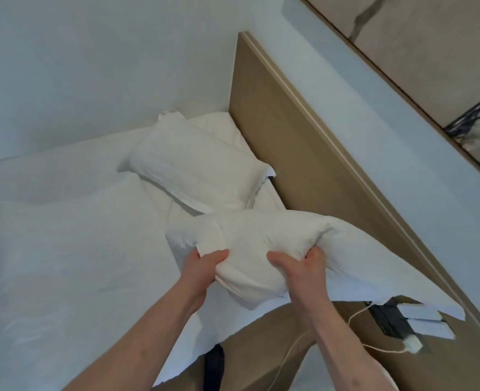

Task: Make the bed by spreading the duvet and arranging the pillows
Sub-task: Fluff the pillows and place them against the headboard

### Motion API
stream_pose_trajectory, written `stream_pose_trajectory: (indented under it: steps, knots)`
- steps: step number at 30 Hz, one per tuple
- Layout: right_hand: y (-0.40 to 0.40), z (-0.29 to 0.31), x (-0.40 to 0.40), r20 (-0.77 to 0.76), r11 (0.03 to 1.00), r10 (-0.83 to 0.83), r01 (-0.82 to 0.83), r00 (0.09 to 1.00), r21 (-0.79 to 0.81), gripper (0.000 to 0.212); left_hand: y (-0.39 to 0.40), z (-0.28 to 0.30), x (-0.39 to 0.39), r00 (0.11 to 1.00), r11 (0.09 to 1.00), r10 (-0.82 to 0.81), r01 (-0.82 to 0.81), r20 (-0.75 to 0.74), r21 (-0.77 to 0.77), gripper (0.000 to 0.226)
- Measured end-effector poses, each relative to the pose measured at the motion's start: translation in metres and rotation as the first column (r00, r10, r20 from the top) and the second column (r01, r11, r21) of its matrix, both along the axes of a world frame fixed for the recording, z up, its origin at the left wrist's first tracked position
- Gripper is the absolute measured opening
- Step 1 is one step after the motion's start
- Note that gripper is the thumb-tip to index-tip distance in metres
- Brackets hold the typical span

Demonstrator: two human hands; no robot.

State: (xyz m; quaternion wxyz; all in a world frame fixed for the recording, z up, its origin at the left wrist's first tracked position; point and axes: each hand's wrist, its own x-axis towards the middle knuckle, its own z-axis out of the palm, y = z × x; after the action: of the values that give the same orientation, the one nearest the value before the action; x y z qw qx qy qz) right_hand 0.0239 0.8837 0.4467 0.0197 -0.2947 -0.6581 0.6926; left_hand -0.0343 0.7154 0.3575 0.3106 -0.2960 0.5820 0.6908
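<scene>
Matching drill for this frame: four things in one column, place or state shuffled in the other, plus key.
1. held pillow
2. second pillow
3. headboard
4. white cable

A. tan panel standing along the bed's end
B. gripped by left hand and right hand
C. running to a small white plug
D. lying on the bed in the wall corner

Pairs: 1-B, 2-D, 3-A, 4-C

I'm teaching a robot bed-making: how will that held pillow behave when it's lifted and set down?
Probably soft and floppy: the pillow dents under the left hand and right hand. Its loose case end droops, so it may drag. It looks light, held at one edge.
</scene>
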Motion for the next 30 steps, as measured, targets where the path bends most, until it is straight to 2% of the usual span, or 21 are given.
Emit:
stream_pose_trajectory:
  steps: [4, 9, 13, 18, 21, 24, 27, 30]
  knots:
    - [-0.004, 0.05, 0.045, -0.024, 0.998, -0.054, 0.054, 0.998, -0.012, 0.046, -0.019, 0.077, 0.033, 0.978, 0.999, -0.039, 0.035, -0.206, -0.024, 0.034]
    - [-0.057, 0.094, 0.099, -0.025, 0.997, 0.034, -0.036, 0.999, -0.069, 0.062, -0.094, 0.143, 0.095, 0.922, 0.994, -0.09, 0.058, -0.376, -0.094, 0.021]
    - [-0.134, 0.107, 0.122, -0.083, 0.98, 0.134, -0.144, 0.988, -0.136, 0.058, -0.182, 0.166, 0.132, 0.876, 0.991, -0.006, -0.06, -0.482, -0.122, 0.018]
    - [-0.236, 0.093, 0.115, -0.098, 0.922, 0.331, -0.344, 0.938, -0.179, 0.051, -0.301, 0.17, 0.149, 0.828, 0.943, 0.051, -0.224, -0.558, -0.247, 0.016]
    - [-0.303, 0.08, 0.099, -0.087, 0.859, 0.467, -0.474, 0.88, -0.193, 0.04, -0.375, 0.168, 0.153, 0.806, 0.89, 0.037, -0.295, -0.591, -0.347, 0.013]
    - [-0.375, 0.067, 0.076, -0.079, 0.807, 0.565, -0.57, 0.821, -0.154, 0.045, -0.445, 0.174, 0.151, 0.788, 0.809, -0.021, -0.348, -0.615, -0.473, 0.007]
    - [-0.445, 0.065, 0.053, -0.103, 0.754, 0.634, -0.642, 0.767, -0.137, 0.042, -0.508, 0.182, 0.145, 0.778, 0.717, -0.054, -0.407, -0.627, -0.567, 0.021]
    - [-0.502, 0.071, 0.034, -0.161, 0.714, 0.666, -0.685, 0.728, -0.143, 0.028, -0.558, 0.191, 0.141, 0.76, 0.631, -0.046, -0.482, -0.649, -0.609, 0.004]
